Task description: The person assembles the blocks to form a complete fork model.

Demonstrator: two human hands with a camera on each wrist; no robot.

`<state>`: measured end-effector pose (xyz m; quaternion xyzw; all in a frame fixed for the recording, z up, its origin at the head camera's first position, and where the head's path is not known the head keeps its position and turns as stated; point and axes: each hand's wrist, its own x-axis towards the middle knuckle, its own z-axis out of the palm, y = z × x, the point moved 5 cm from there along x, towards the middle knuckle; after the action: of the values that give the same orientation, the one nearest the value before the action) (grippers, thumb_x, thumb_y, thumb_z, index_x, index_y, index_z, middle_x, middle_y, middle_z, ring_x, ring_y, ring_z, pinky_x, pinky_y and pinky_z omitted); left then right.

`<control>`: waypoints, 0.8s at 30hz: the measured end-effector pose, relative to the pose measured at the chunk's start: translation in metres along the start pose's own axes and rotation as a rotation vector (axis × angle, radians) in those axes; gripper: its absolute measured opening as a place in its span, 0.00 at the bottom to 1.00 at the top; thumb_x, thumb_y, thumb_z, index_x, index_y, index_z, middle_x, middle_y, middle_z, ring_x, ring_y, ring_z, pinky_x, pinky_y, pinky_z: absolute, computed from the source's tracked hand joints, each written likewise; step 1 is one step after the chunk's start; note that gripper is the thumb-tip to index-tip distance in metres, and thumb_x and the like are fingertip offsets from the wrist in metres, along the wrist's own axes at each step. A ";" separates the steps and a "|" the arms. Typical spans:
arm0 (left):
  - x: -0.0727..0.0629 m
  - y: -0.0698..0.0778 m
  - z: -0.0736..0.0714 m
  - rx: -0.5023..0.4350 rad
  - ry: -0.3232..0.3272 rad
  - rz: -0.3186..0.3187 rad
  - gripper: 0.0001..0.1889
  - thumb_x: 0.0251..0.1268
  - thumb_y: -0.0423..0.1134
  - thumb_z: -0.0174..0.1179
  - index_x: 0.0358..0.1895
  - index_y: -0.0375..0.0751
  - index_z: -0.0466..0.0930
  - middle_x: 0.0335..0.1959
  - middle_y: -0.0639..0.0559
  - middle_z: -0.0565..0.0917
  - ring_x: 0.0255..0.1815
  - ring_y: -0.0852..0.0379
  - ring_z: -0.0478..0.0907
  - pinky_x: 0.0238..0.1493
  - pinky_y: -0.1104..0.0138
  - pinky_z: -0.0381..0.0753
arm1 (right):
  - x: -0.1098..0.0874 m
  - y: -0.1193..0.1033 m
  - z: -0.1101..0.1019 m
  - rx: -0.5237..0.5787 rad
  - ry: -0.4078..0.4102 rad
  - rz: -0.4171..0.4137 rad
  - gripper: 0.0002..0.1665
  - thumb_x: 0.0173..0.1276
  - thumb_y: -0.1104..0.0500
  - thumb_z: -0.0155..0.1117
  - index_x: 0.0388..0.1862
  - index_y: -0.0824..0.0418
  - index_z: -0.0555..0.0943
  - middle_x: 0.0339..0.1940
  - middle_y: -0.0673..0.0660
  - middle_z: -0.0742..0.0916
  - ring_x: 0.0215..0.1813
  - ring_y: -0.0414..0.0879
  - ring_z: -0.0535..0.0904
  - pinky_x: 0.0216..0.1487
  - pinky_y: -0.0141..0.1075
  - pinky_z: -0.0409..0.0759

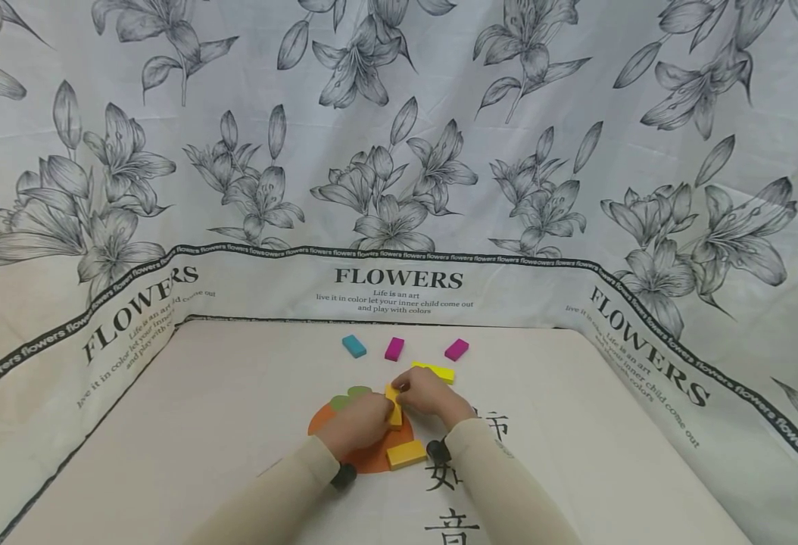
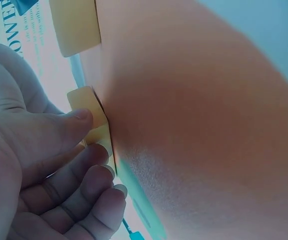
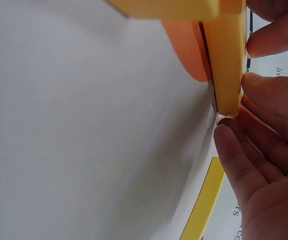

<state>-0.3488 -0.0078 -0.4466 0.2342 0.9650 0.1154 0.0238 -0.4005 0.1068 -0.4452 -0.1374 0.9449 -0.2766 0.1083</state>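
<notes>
- Head view: an amber block point(image 1: 395, 416) sits over the right part of an orange fruit print point(image 1: 365, 459) on the worktop point(image 1: 617, 462)
- The left hand point(image 1: 358, 420) and right hand point(image 1: 433, 391) are close together, both pinching that block
- A second amber block point(image 1: 406, 455) lies nearer the wearer
- Beyond: a yellow block point(image 1: 444, 374), two magenta blocks point(image 1: 394, 349), a blue block point(image 1: 354, 346)
- Behind: flower-patterned cloth point(image 1: 399, 288)

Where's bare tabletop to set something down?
Table: bare left of the orange print to the left edge, right of the black characters to the right edge. Crowded: around left hand, right hand, yellow blocks; magenta blocks, blue block beyond.
</notes>
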 end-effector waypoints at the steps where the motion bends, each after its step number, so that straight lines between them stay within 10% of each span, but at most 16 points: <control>1: 0.000 0.001 0.000 0.006 0.002 0.003 0.06 0.67 0.38 0.57 0.33 0.42 0.81 0.20 0.55 0.73 0.24 0.57 0.68 0.33 0.70 0.72 | 0.000 0.000 0.000 -0.002 0.000 0.000 0.17 0.65 0.60 0.65 0.54 0.57 0.84 0.48 0.54 0.86 0.50 0.48 0.79 0.57 0.44 0.78; 24: 0.000 0.000 0.000 -0.034 -0.006 -0.003 0.10 0.68 0.44 0.58 0.31 0.43 0.79 0.19 0.55 0.71 0.23 0.58 0.68 0.30 0.70 0.70 | -0.005 -0.001 0.000 -0.004 0.018 0.001 0.17 0.65 0.59 0.65 0.53 0.57 0.84 0.49 0.55 0.86 0.49 0.49 0.78 0.56 0.46 0.79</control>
<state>-0.3488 -0.0084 -0.4463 0.2326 0.9632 0.1310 0.0307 -0.3955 0.1074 -0.4439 -0.1349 0.9465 -0.2756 0.0998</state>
